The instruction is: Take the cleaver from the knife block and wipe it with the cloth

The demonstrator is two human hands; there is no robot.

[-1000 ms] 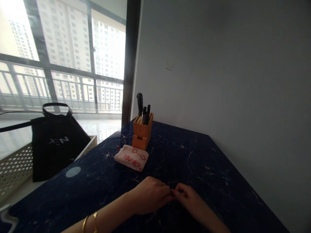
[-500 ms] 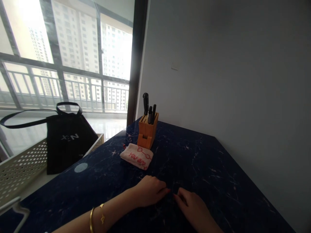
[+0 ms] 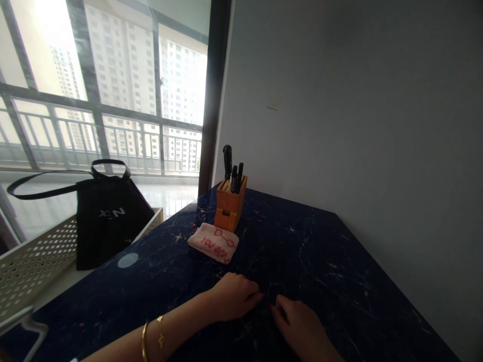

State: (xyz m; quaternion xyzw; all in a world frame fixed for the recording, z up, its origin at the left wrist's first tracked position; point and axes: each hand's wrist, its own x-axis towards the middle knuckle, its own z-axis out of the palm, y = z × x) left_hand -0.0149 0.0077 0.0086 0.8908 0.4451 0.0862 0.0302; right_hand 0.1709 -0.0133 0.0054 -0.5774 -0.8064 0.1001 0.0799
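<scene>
My left hand (image 3: 237, 296) rests on the dark blue marbled tabletop (image 3: 298, 251), fingers curled in and closed, with nothing showing in them. Just to its right lies my right hand (image 3: 298, 317), also loosely curled and closed, a small gap between thumb and fingers. The two hands are close but apart. Beyond my left hand is a folded pink-and-white towel (image 3: 211, 243) with red lettering. Right behind the towel stands a wooden knife block (image 3: 229, 206) with several black-handled knives (image 3: 227, 162) in its slots. Neither hand touches the towel or the block.
On the left, a black tote bag (image 3: 109, 221) sits in a perforated cream basket (image 3: 41, 251) beside the table. A white curved bar (image 3: 35, 327) reaches in at the lower left. A grey wall (image 3: 358, 125) rises behind the table, with a large window (image 3: 124, 75) to its left.
The view has shifted very slightly, so the background sits a little farther right. My hands, the towel and the knife block stay in place.
</scene>
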